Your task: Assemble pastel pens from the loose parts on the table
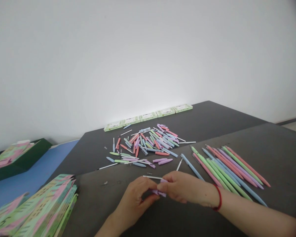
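Note:
My left hand (134,199) and my right hand (181,186) meet above the near part of the dark table. Both are closed, with fingers pinched around small purple pen parts (162,193) that are partly hidden. A thin white pen refill (152,177) shows just beyond the left fingertips; whether it is held or lies on the table I cannot tell. A red cord circles my right wrist. Ahead of the hands lies a loose pile of pen parts (150,141) in pink, purple, blue and green, with white refills among them.
Whole pastel pens (227,168) lie side by side on the right, partly behind my right forearm. Several flat green-and-white boxes (148,116) line the wall. Stacked printed packages (44,204) stand at front left, and a dark green tray (32,158) of similar packages sits behind.

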{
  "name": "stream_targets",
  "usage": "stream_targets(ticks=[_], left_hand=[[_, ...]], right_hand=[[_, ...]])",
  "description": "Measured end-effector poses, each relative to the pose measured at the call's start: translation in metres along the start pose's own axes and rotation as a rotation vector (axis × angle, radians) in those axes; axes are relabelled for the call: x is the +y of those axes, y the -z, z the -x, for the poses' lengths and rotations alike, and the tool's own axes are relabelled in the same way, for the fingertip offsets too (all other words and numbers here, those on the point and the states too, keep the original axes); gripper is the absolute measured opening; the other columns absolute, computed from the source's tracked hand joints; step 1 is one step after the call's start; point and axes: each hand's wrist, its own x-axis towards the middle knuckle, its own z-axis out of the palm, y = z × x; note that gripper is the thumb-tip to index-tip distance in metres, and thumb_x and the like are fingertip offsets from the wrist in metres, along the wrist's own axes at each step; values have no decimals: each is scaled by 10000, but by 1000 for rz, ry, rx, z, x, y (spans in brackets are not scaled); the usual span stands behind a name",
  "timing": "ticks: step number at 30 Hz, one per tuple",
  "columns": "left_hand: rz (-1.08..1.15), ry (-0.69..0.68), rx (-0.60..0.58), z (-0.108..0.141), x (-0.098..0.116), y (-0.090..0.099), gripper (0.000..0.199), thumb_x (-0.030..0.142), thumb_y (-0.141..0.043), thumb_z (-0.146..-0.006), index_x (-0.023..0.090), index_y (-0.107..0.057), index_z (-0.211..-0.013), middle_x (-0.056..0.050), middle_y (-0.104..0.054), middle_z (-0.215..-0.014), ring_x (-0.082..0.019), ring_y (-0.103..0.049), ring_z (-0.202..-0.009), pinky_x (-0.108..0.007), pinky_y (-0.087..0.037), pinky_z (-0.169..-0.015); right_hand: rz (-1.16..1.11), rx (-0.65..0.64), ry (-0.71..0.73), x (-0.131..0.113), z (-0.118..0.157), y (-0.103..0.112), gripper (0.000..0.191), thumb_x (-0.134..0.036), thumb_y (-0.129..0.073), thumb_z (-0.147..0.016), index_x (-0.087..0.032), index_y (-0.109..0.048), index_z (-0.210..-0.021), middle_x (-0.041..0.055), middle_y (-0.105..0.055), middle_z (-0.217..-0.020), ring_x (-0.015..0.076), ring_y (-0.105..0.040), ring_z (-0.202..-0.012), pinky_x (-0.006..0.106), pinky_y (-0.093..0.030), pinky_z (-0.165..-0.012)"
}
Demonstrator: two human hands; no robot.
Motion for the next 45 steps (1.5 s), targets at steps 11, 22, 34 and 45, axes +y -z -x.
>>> stream_targets(ticks=[11,22,34,45], left_hand=[[221,169,220,-1,-7,12,117,243,-519,-886,194,-621,-916,-13,-670,-895,-162,-609,-855,-236,-430,-781],[128,170,235,4,-31,34,115,272,-525,-886,207,-615,-914,-9,-654,-890,-159,-606,-840,-239,-428,-773],[48,149,251,7,-37,30,119,262,-531,-865,192,-617,-910,-27,-657,-856,-172,-605,-825,-261,-449,-756],[39,-10,245,5,-31,35,99,198,-620,-803,233,-658,-887,-15,-697,-862,-180,-642,-851,-250,-490,-777]], right_hand=[[1042,454,47,26,-15,10,177,-302,-617,-785,-190,-604,-922,84,-710,-836,261,-658,-790,288,-396,-638],[1124,467,66,29,-18,15,102,-203,-493,-836,-166,-588,-826,82,-707,-761,236,-665,-687,269,-327,-550],[1059,525,118,-14,12,16,85,-222,-517,-806,-204,-551,-731,12,-667,-649,171,-601,-549,255,-201,-480],[1103,473,133,-23,20,7,136,-249,-486,-811,-194,-599,-759,41,-700,-676,206,-651,-578,273,-216,-464]])
